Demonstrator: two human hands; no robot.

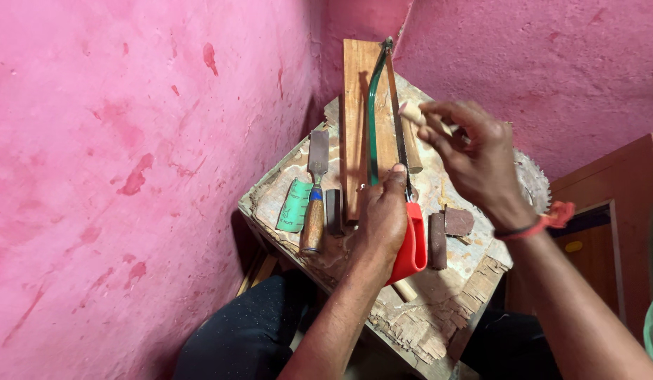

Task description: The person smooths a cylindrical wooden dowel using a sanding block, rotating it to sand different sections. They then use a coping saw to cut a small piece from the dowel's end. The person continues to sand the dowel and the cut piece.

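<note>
Hacksaw (393, 141) — red handle in left hand's (381, 218) grip; right hand (474, 158) pinches dowel (414, 112).

On your worktable (439, 295) the plank (356, 127) lies centred, with the saw (393, 162) on it. The chisel (315, 204) lies left of the plank. Two small blocks (449, 229) sit right of the saw.

Lighting: bright, soft, even; no glare. Pink wall (129, 176) evenly lit, strongly saturated. Deep shadow under the worn wooden table (453, 295) and in the corner behind it. Focus: sharp at the table; right hand (474, 158) above it slightly motion-blurred.
</note>
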